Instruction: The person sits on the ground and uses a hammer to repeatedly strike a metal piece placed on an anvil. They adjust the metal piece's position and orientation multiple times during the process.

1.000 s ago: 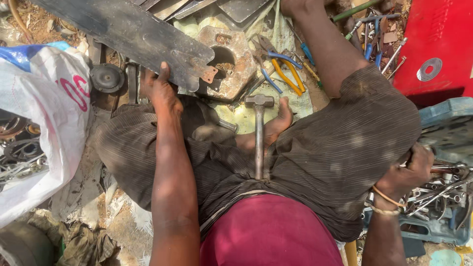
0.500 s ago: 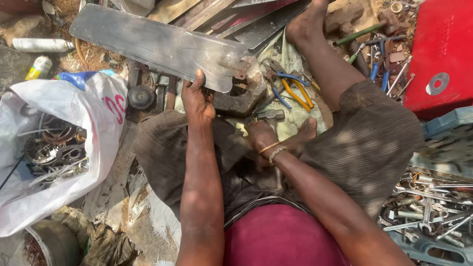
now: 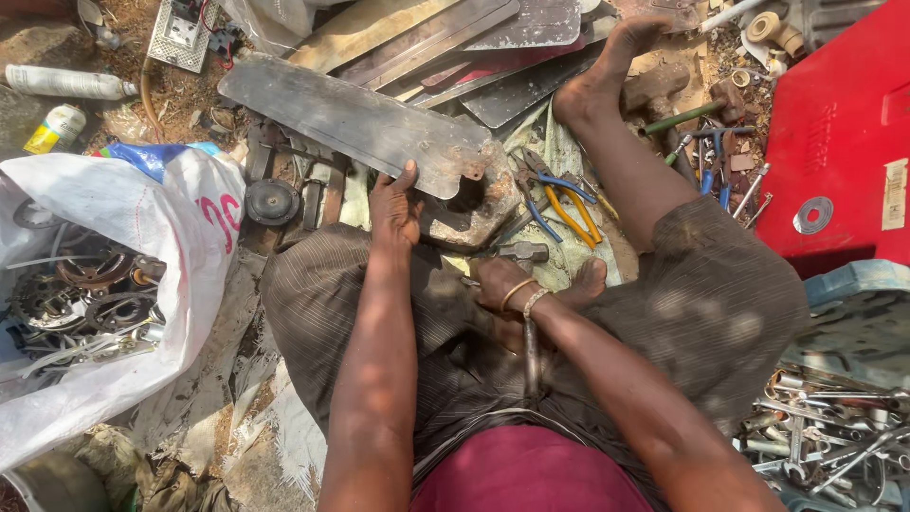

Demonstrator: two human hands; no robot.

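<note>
Head view: left hand (image 3: 395, 204) grips the fan blade (image 3: 355, 121) at its bracket end on the ground; stiff, sharp-edged sheet metal. Right hand (image 3: 500, 283) probably closed on the hammer (image 3: 527, 313).

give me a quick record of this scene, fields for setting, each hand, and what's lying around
setting: person seated on the ground among scrap metal
left hand: gripping the edge of a flat grey metal blade
right hand: on the handle near the head of a hammer, bangles on the wrist
front: blue and yellow pliers
left side: white sack holding metal parts
right side: red box, pile of wrenches
</note>
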